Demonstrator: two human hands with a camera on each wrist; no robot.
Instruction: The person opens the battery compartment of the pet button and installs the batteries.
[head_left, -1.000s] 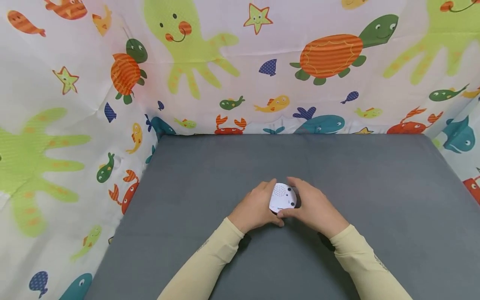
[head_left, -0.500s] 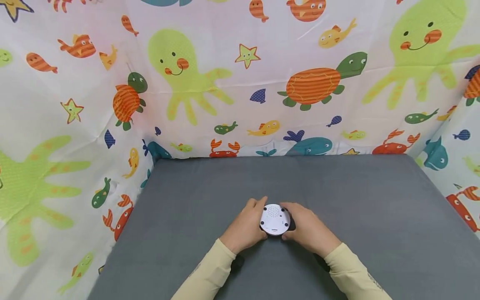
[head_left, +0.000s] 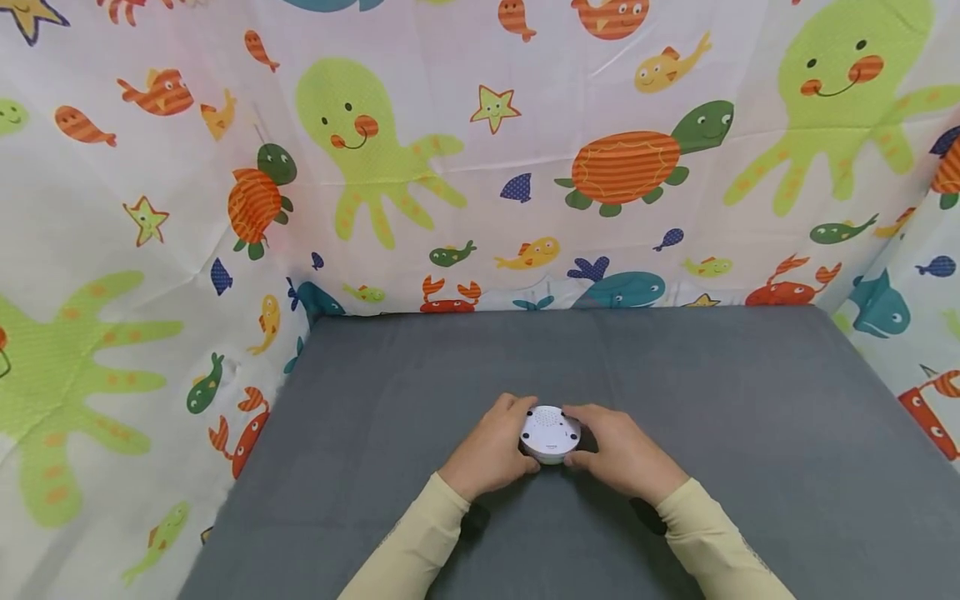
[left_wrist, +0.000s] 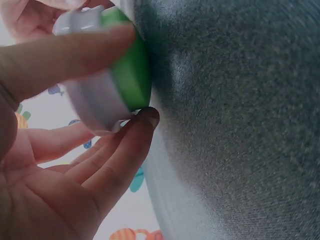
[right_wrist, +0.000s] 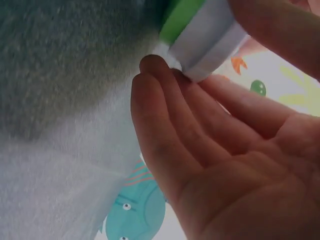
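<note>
Both hands hold a round white-and-green device [head_left: 551, 433] between them, low over the grey table. Its white underside faces up, with small dark feet and a patch of speaker holes. A green domed part [left_wrist: 132, 75] points down toward the cloth in the left wrist view. My left hand [head_left: 487, 446] grips the left side, thumb on the near edge and fingers round the far edge. On the right side, my right hand [head_left: 626, 450] grips it the same way, and the right wrist view shows its fingers [right_wrist: 165, 100] beside the white rim.
The grey cloth-covered table [head_left: 390, 400] spreads around the hands. Behind it and at both sides hangs a white curtain [head_left: 420, 275] printed with sea animals.
The head view has tilted upward. The device, tilted to one side earlier, has been levelled and then tipped so its near side shows. Both hands keep hold of it.
</note>
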